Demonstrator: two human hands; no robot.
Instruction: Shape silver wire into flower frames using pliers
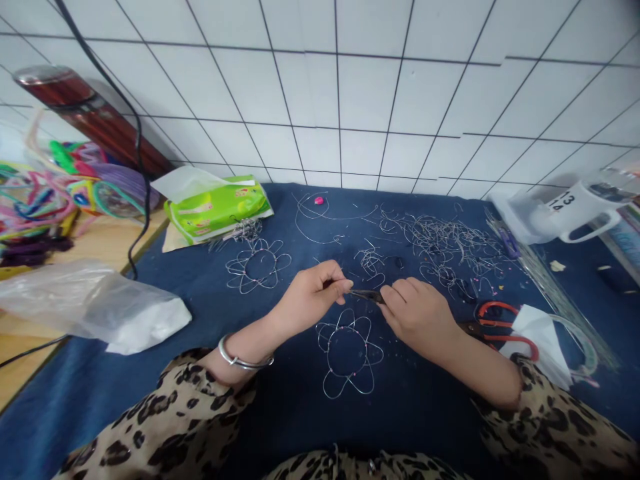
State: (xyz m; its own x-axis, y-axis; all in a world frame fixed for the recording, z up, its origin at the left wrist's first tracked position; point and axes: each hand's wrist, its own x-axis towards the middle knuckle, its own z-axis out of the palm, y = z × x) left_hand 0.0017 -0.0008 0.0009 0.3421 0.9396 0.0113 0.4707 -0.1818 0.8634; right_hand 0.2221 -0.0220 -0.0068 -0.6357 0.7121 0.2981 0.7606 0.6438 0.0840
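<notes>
My left hand [313,293] is closed in a pinch on a thin wire, fingertips pointing right. My right hand [417,310] is closed round small dark pliers [367,294], whose tips meet the left fingertips. Just below both hands a wire flower frame [349,352] with small pink beads lies flat on the blue cloth [240,393]. A second wire flower frame [257,265] lies farther back on the left. A silver bangle [243,358] circles my left wrist.
A heap of loose wire pieces [445,243] covers the back right. Red-handled scissors [497,327] lie beside my right wrist. A green tissue pack [217,208], a clear plastic bag [95,303], a white mug [583,207] and coloured cords [45,200] surround the cloth.
</notes>
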